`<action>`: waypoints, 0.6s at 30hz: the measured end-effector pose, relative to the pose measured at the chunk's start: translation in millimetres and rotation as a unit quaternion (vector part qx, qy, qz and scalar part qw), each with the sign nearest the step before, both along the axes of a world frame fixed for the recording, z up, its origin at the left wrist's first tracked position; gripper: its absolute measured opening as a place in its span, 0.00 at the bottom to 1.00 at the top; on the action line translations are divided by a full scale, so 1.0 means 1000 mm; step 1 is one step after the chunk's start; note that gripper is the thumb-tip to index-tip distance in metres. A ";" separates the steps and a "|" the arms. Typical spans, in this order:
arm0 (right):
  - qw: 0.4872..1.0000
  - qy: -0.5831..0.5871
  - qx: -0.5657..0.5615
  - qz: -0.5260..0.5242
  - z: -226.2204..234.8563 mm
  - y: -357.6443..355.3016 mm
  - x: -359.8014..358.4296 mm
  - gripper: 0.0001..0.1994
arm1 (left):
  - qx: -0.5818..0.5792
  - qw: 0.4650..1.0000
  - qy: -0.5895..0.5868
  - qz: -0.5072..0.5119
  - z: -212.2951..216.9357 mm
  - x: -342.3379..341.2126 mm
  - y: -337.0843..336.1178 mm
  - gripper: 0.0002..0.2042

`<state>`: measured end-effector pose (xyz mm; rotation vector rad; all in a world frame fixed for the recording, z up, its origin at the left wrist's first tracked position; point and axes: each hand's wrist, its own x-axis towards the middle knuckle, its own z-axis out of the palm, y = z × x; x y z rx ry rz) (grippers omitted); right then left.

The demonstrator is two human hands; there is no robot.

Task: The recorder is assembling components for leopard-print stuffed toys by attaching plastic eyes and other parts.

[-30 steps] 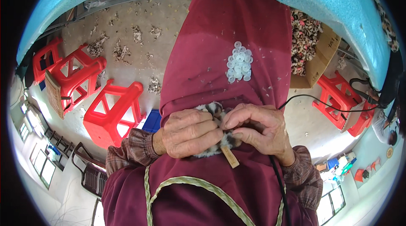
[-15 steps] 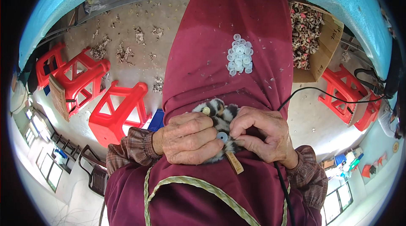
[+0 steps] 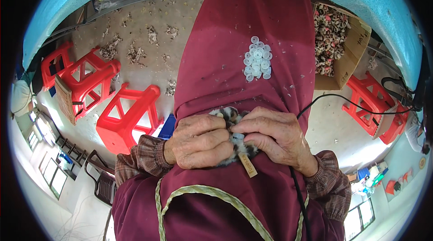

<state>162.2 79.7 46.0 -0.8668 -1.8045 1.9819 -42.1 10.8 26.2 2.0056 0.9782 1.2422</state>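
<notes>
A small plush piece [image 3: 229,113] with spotted black, white and brown fur lies in my lap, mostly covered by my hands. My left hand [image 3: 201,141] is closed over its left side, fingers curled, with a yellowish round bit [image 3: 220,115] just past the knuckles. From the right, the thumb and index finger of my right hand [image 3: 276,136] pinch a translucent plastic washer [image 3: 237,136] against the fur. A tan fabric tag [image 3: 247,165] hangs from the near edge. Further up the maroon apron [image 3: 212,67] rests a pile of similar washers [image 3: 258,62].
To the right of my lap stands an open cardboard box [image 3: 354,51] filled with furry pieces [image 3: 328,35]. Red plastic stools [image 3: 128,117] stand on both sides. A black cable [image 3: 336,95] runs in from the right. Fluff scraps [image 3: 135,54] litter the floor.
My right thumb and index finger have moved left and closed on the washer, which now looks tilted. The plush piece and its tag have shifted slightly.
</notes>
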 end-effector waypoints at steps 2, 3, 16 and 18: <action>1.000 0.008 -0.011 0.006 -0.002 0.002 -0.001 0.10 | 0.043 0.999 0.024 -0.008 0.000 0.002 0.002 0.12; 1.000 0.010 -0.012 0.007 -0.002 0.003 -0.002 0.10 | 0.042 0.999 0.026 -0.008 0.000 0.003 0.002 0.12; 0.991 0.026 -0.134 0.011 -0.012 0.007 -0.001 0.04 | 0.062 0.996 0.064 -0.001 0.002 0.008 0.006 0.14; 0.991 0.017 -0.133 0.016 -0.013 0.005 -0.001 0.04 | 0.053 0.996 0.068 -0.001 0.002 0.009 0.005 0.14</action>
